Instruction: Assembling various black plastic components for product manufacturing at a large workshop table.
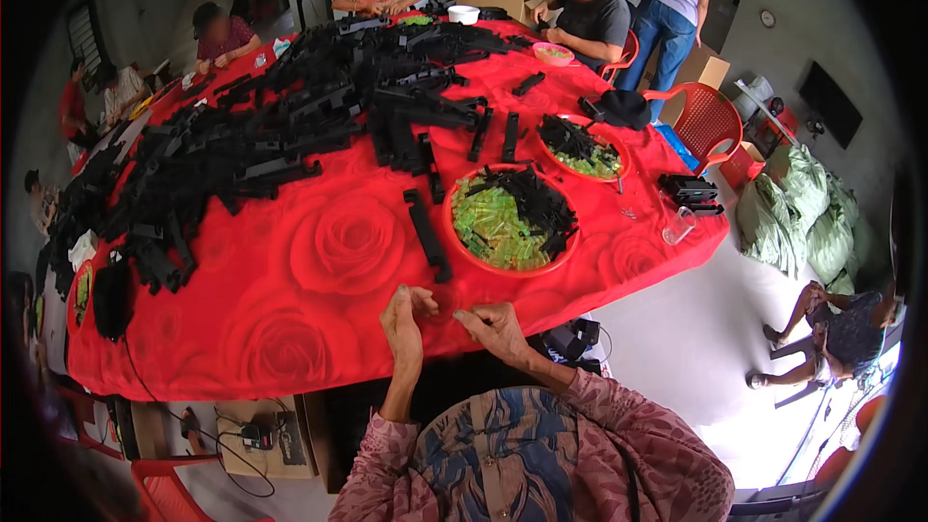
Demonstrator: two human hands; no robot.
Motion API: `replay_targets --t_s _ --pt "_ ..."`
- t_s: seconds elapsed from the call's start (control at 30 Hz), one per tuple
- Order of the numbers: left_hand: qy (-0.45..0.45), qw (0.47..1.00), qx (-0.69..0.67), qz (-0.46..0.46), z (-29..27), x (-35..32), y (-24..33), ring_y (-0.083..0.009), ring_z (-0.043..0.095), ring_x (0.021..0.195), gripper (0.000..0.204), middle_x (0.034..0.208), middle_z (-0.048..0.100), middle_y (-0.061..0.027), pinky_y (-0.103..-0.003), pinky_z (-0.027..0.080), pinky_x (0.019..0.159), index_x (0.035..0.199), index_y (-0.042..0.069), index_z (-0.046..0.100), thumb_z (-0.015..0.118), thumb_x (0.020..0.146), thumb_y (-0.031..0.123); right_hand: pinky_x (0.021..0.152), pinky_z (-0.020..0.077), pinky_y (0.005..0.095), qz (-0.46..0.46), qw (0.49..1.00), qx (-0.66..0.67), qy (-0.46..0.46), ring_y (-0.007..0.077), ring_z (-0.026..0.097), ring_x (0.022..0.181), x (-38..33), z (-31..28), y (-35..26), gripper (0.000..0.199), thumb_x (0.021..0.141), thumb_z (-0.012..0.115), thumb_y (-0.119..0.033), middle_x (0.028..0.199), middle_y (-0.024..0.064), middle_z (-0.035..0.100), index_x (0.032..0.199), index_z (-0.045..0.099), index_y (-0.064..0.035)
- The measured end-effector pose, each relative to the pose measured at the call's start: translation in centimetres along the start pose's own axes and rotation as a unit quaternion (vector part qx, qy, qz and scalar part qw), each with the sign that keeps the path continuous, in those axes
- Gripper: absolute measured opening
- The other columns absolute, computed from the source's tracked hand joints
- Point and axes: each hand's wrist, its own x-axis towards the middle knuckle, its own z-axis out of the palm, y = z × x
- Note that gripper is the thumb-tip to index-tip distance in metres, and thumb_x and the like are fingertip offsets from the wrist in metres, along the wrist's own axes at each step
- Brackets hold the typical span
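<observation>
Close to the table's near edge, my left hand (404,324) is raised with its fingers curled inward. Facing it across a small gap is my right hand (495,331), thumb and fingers drawn together in a pinch. Whatever either hand may hold is too small or hidden to make out. Just beyond them lies a long black plastic part (425,237) on the red rose-patterned cloth (338,251). To its right stands a round orange-red basin (474,264) holding green-yellow translucent pieces (488,222) and small black pieces (541,208).
A large heap of black plastic parts (280,126) covers the far left. Farther right are a second basin (623,166), a black cap (623,108), stacked black parts (689,191) and a clear cup (679,225). Other people sit around the table. A red chair (710,121) stands at right.
</observation>
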Motion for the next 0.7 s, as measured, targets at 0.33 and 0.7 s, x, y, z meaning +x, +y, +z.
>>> replay_targets --t_s 0.33,0.7 --pt "-0.005 0.999 0.043 0.029 -0.2 -0.5 -0.7 -0.0119 0.057 0.067 0.043 0.071 0.062 -0.0053 -0.027 0.044 0.064 0.086 -0.002 0.064 0.039 0.104 0.028 0.044 0.0205 0.0285 -0.002 0.999 0.041 -0.008 0.0034 0.024 0.052 0.3 -0.4 0.5 0.049 0.092 0.065 -0.011 0.055 -0.0036 0.024 0.056 0.032 -0.004" --pt "-0.02 0.993 0.102 0.05 0.0 -0.7 -0.6 -0.0082 0.048 0.055 0.033 0.062 0.049 -0.0016 -0.024 0.039 0.05 0.075 0.001 0.052 0.044 0.103 0.018 0.044 0.0213 0.0304 -0.023 1.0 -0.003 -0.011 0.0052 0.024 0.052 0.2 -0.4 0.9 0.047 0.091 0.067 -0.013 0.06 -0.0002 0.021 0.06 0.033 -0.0017"
